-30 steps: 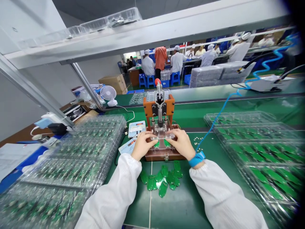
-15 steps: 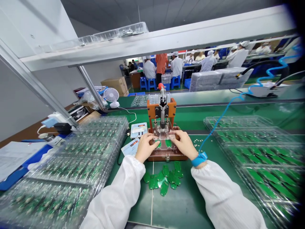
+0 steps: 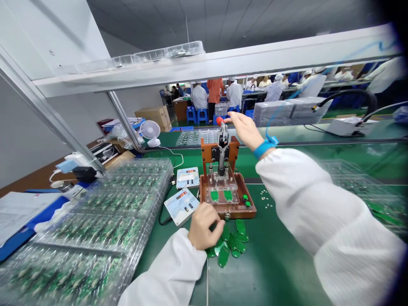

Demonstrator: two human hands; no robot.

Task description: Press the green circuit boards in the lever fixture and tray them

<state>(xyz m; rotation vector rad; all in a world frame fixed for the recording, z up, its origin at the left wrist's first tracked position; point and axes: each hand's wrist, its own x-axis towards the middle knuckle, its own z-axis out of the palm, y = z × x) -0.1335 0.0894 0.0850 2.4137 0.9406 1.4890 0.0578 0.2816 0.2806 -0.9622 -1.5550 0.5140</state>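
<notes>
A test fixture (image 3: 227, 211) with an orange frame, a clear plate and a toggle clamp stands in front of me. Two green circuit boards, a left one (image 3: 214, 196) and a right one (image 3: 228, 195), lie side by side in its nest. My right hand (image 3: 245, 129) is raised, fingers stretched out, their tips at the clamp's red knob (image 3: 219, 121). Below the fixture, my left hand (image 3: 205, 227) is curled over the left side of a pile of green boards (image 3: 234, 242). Its fingertips are hidden, so anything in them cannot be made out.
Two small meters, an upper one (image 3: 187, 177) and a lower one (image 3: 181, 206), sit left of the fixture. Stacked clear trays of boards (image 3: 105, 212) fill the left; more trays (image 3: 360, 187) stand right, partly behind my sleeve. A fan (image 3: 150, 131) stands behind. People sit across the room.
Both hands have left the fixture's nest. My right hand has gone up to the red knob; my left hand has come down to the pile. The two boards stay in the nest.
</notes>
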